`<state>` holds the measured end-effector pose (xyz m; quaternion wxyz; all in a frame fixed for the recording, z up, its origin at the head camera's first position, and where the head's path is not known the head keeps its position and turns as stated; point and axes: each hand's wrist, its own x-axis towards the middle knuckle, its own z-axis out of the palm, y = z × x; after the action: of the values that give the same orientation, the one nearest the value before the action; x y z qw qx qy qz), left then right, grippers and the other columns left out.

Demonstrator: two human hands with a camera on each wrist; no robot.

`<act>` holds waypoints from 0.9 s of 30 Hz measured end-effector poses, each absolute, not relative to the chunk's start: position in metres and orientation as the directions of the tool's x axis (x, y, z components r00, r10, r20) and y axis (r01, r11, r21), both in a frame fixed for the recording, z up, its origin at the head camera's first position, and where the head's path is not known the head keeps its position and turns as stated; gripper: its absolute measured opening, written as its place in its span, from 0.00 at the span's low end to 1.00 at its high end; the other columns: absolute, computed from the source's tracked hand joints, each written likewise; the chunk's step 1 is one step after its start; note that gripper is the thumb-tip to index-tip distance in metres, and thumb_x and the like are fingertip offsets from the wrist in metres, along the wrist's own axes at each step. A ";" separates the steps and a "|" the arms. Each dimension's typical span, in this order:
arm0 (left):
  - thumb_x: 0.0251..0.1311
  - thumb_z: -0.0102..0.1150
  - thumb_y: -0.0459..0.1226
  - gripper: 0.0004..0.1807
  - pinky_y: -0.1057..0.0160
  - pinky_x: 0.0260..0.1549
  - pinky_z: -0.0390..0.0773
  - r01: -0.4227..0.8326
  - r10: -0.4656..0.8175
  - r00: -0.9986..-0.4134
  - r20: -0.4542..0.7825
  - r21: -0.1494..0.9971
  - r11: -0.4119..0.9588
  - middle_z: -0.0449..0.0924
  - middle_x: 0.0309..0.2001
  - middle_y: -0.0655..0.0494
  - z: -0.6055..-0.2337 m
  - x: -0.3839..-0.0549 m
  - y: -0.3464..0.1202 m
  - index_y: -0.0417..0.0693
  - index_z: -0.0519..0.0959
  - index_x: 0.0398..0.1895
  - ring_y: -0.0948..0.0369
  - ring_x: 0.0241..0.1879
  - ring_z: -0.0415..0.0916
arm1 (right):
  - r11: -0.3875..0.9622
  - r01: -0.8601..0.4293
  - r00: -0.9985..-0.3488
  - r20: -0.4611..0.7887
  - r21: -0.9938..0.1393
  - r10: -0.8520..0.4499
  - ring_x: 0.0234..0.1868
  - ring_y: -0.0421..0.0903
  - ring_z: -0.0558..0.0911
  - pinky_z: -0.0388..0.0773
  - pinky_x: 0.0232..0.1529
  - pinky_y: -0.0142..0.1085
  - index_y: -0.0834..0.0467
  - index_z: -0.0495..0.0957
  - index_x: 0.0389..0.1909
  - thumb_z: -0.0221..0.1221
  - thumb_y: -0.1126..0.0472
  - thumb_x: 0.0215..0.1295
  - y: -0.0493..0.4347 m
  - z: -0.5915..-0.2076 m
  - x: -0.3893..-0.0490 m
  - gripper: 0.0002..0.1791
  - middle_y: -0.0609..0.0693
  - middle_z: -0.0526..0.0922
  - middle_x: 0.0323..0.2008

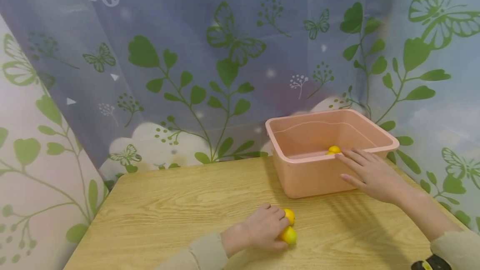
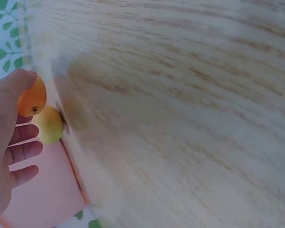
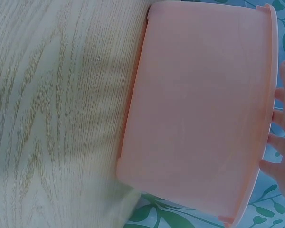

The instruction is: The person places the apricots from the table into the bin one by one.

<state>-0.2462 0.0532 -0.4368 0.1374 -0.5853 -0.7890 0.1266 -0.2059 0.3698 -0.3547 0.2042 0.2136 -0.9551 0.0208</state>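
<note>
My left hand (image 1: 262,227) is low over the table, holding a small rounded yellow-orange fruit (image 2: 34,97) between thumb and fingers; its dark stem spot shows in the left wrist view. Just past it, near the curled fingertips, a second yellow fruit with a greenish tint (image 2: 51,126) sits close to the tabletop. From the head, both fruits show side by side at the hand's right edge. A pink plastic bin (image 1: 315,178) stands at the back right, with yellow fruit (image 1: 333,149) inside. My right hand (image 1: 371,174) extends loosely spread fingers at the bin's near rim.
The wood-grain table (image 1: 180,203) runs up to a hanging cloth (image 1: 168,20) printed with leaves and butterflies, which also covers both sides. A black object (image 1: 431,262) shows by the right sleeve at the bottom edge.
</note>
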 end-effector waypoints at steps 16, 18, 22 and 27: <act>0.50 0.56 0.58 0.20 0.65 0.40 0.66 0.858 0.941 -0.294 0.169 -0.386 0.338 0.71 0.35 0.63 -0.409 -0.254 0.039 0.55 0.75 0.37 0.65 0.38 0.68 | 0.903 -0.426 -0.811 0.417 0.062 -0.411 0.61 0.66 0.62 0.57 0.57 0.57 0.59 0.64 0.64 0.53 0.48 0.65 0.370 -0.355 -0.207 0.30 0.64 0.65 0.62; 0.50 0.57 0.58 0.20 0.65 0.40 0.65 0.856 0.935 -0.304 0.180 -0.380 0.351 0.71 0.35 0.63 -0.403 -0.257 0.038 0.55 0.75 0.36 0.65 0.38 0.68 | 0.901 -0.429 -0.809 0.417 0.063 -0.414 0.61 0.66 0.62 0.56 0.58 0.57 0.59 0.64 0.64 0.53 0.48 0.65 0.371 -0.355 -0.207 0.31 0.64 0.65 0.62; 0.52 0.57 0.58 0.19 0.65 0.39 0.65 0.857 0.922 -0.332 0.198 -0.345 0.382 0.71 0.35 0.63 -0.389 -0.261 0.034 0.55 0.74 0.35 0.64 0.38 0.67 | 0.897 -0.436 -0.802 0.423 0.070 -0.423 0.61 0.65 0.62 0.56 0.58 0.56 0.59 0.64 0.64 0.53 0.48 0.65 0.371 -0.355 -0.207 0.31 0.63 0.65 0.62; 0.52 0.58 0.57 0.19 0.64 0.39 0.65 0.856 0.909 -0.355 0.218 -0.316 0.410 0.70 0.34 0.62 -0.373 -0.265 0.030 0.54 0.75 0.37 0.63 0.38 0.67 | 0.899 -0.433 -0.804 0.420 0.073 -0.421 0.61 0.65 0.62 0.57 0.57 0.56 0.60 0.65 0.64 0.54 0.48 0.65 0.370 -0.355 -0.206 0.31 0.63 0.65 0.62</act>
<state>-0.2655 0.0305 -0.3730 0.1812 -0.5382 -0.8198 0.0735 -0.2060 0.3703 -0.3547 0.2182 0.2249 -0.9496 0.0133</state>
